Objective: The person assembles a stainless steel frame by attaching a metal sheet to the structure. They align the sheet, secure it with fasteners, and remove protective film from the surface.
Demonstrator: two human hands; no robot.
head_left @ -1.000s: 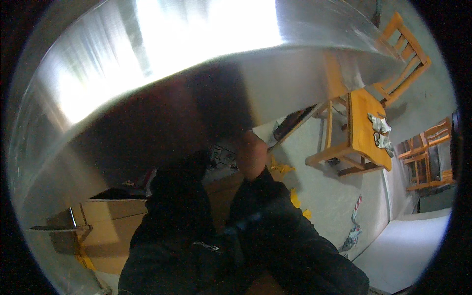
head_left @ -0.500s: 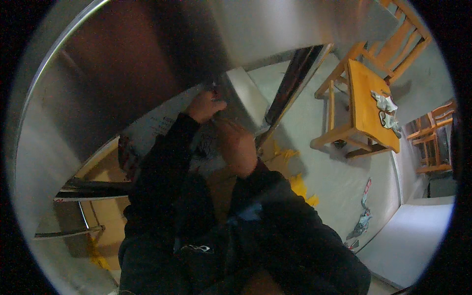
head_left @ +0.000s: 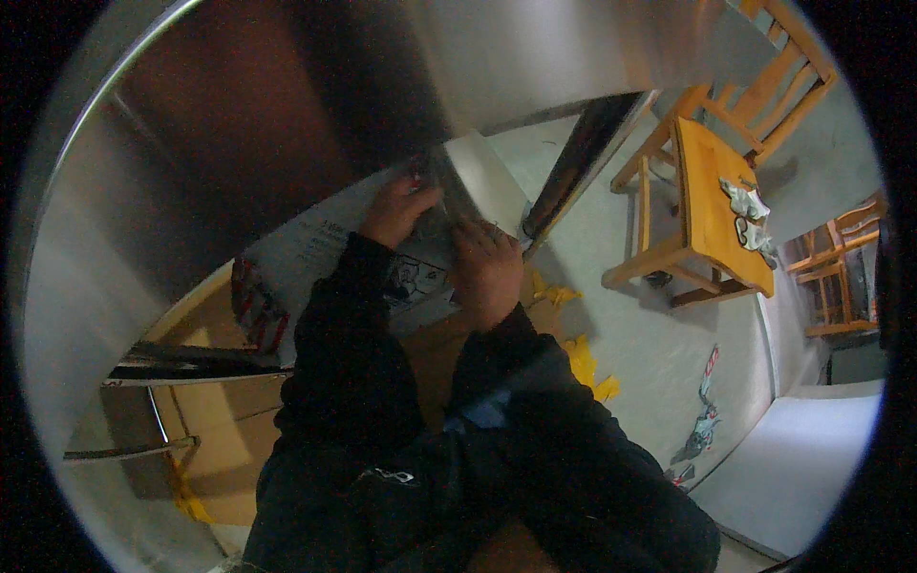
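Under a large brushed-metal surface (head_left: pixel 315 105), both of my hands are at a grey panel (head_left: pixel 320 229) with printed film on it. My left hand (head_left: pixel 394 215) is closed near the panel's upper edge, thumb toward the fingers. A small red spot shows by its fingertips; what it holds is too dark to make out. Close beside it, my right hand (head_left: pixel 489 277) has its fingers curled at the panel's right side, seemingly gripping the edge there. A pale metal piece (head_left: pixel 478 177) lies just beyond the right hand.
A dark metal leg (head_left: pixel 583 167) slants down right of my hands. Cardboard (head_left: pixel 229 411) and yellow tape scraps (head_left: pixel 581 363) lie below. To the right stands a wooden chair (head_left: pixel 721 191) with gloves (head_left: pixel 750 215) on its seat. A crumpled wrapper (head_left: pixel 705 430) lies on the floor.
My right hand has moved slightly right and is less blurred. My left forearm has shifted right, uncovering more of the red-and-white striped patch at the panel's left. The left hand stays near the same spot.
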